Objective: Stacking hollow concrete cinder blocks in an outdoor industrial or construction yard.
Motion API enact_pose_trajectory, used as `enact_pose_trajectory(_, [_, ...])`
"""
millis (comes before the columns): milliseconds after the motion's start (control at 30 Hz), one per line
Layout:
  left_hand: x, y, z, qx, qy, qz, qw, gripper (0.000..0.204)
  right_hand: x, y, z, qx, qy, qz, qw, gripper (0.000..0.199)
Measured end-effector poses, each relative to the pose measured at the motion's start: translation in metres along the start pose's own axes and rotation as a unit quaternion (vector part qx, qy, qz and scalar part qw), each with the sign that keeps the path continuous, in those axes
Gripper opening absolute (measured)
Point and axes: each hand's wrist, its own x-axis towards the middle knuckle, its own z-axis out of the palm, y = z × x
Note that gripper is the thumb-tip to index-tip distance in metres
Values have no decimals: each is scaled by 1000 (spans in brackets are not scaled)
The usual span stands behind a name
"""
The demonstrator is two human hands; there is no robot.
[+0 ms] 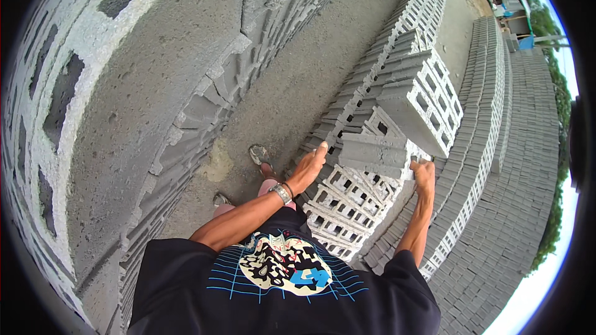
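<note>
A grey hollow concrete block (374, 152) lies on top of the near end of a long stack, between my two hands. My right hand (423, 177) is at the block's right end, with its fingers curled against the pale end face. Just short of the block's left end, my left hand (308, 169) is held with the thumb stretched up. A small gap shows between it and the block, and most of its fingers are hidden. Below the block are stacked hollow blocks (351, 205) with their open cells showing. More upright blocks (434, 100) stand just beyond it.
Close on my left rises a tall wall of concrete blocks (155, 68). A strip of bare ground (310, 49) runs between it and the stack. Long block rows (478, 99) and a wide field of blocks (528, 149) spread to the right. A shed (512, 3) stands far off.
</note>
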Motion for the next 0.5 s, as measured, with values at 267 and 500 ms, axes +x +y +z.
enact_pose_trajectory(267, [-127, 33, -26, -54, 216, 56, 973, 90, -128, -117, 60, -111, -128, -93, 981, 20])
enact_pose_trajectory(500, [-209, 26, -58, -198, 155, 134, 959, 114, -245, -242, 56, -142, -87, -325, 931, 27])
